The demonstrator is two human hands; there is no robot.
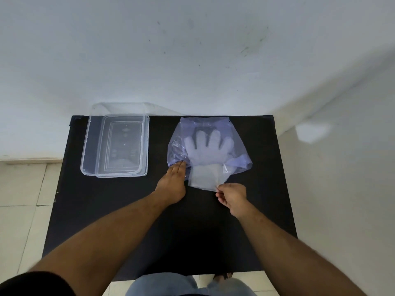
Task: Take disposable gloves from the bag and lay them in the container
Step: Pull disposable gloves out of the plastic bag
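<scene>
A thin blue plastic bag lies flat on the right half of the black table. Clear disposable gloves show through it, fingers pointing away from me, with their cuffs sticking out of the bag's near opening. My left hand rests flat on the bag's near-left edge, pressing it down. My right hand pinches the near-right corner of the glove cuff. An empty clear rectangular container stands at the table's far left.
A pale wall rises right behind the table's far edge. Tiled floor shows on both sides of the table. My legs and one foot are at the table's near edge.
</scene>
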